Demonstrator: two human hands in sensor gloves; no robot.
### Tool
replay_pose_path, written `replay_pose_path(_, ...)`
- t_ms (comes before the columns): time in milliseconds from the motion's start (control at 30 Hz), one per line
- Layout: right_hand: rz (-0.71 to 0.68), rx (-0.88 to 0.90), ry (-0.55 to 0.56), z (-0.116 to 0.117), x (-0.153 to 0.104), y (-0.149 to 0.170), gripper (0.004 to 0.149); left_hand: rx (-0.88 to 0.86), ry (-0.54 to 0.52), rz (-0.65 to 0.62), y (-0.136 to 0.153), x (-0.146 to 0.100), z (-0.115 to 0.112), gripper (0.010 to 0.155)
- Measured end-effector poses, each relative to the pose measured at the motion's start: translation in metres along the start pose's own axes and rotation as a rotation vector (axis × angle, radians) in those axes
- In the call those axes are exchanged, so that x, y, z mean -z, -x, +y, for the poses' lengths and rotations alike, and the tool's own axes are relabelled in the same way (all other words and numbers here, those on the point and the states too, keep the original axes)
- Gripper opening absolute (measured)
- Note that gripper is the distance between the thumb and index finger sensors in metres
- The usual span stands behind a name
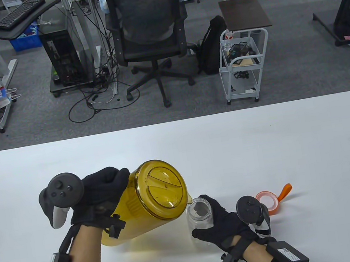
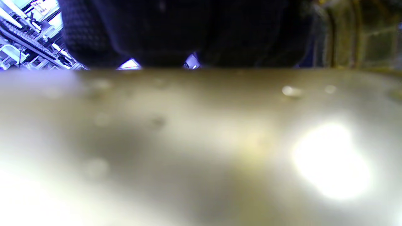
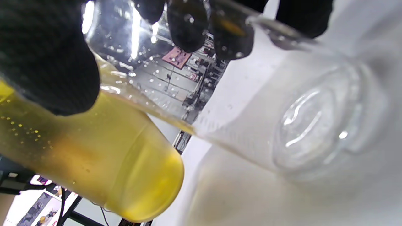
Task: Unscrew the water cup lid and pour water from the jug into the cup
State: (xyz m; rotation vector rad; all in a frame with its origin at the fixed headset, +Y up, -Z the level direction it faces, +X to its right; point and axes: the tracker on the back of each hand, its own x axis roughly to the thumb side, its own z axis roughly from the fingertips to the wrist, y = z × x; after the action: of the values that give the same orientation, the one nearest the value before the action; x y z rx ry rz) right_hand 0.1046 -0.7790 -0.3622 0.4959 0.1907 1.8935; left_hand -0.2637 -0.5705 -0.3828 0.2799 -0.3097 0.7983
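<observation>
At a white table [image 1: 262, 144], a person's left hand [image 1: 100, 189] gripped the handle side of an amber plastic jug [image 1: 147, 207], fingers curled round it, and held it tipped toward the right with its lidded top [image 1: 163, 187] facing up and its spout edge just over the mouth of a clear water cup [image 1: 200, 219]. The right hand [image 1: 223, 220] wrapped round the cup, thumb on one side and fingers on the other, with the cup's base on the tabletop. The cup's mouth was uncovered; its orange-rimmed lid [image 1: 268, 201], with an orange loop strap, lay on the table just right of that hand. In the right wrist view the gloved fingers [image 3: 188, 28] showed through the cup's wet wall [image 3: 245, 125], beside the jug's yellow body [image 3: 103, 163]. The left wrist view showed mostly blurred amber plastic [image 2: 188, 141] below a dark glove [image 2: 176, 31].
</observation>
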Motion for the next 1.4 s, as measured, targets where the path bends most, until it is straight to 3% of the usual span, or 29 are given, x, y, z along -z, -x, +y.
replay_pose_path(700,0.001,-0.008,0.008,-0.001,-0.001,0.000,0.105,0.238,0.072,-0.110,-0.062,0.013,0.002,0.069)
replay_pose_path(1400,0.004,-0.013,0.011,-0.001,-0.001,0.000,0.105,0.374,0.109,-0.153,-0.098,0.019,-0.003,0.070)
